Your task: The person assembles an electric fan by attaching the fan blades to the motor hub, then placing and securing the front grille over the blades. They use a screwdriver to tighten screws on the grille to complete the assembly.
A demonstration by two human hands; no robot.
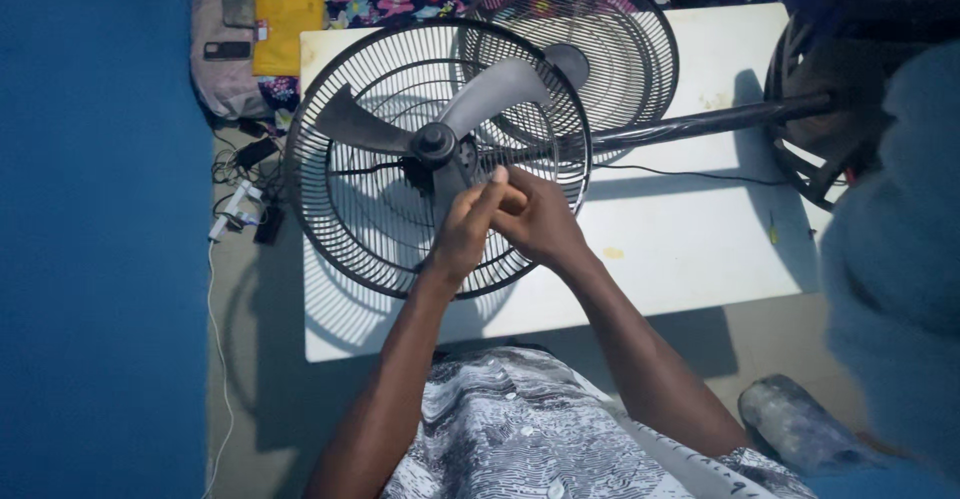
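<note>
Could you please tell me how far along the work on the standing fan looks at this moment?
Done: the front grille is off and lies behind the fan on the white table. In hand: the left hand and right hand meet at the lower blade, just below the hub. Left: the grey blades still sit on the hub inside the rear grille.

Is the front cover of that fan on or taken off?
Off. The blades lie bare in the rear grille; the other grille lies behind it on the table.
</note>
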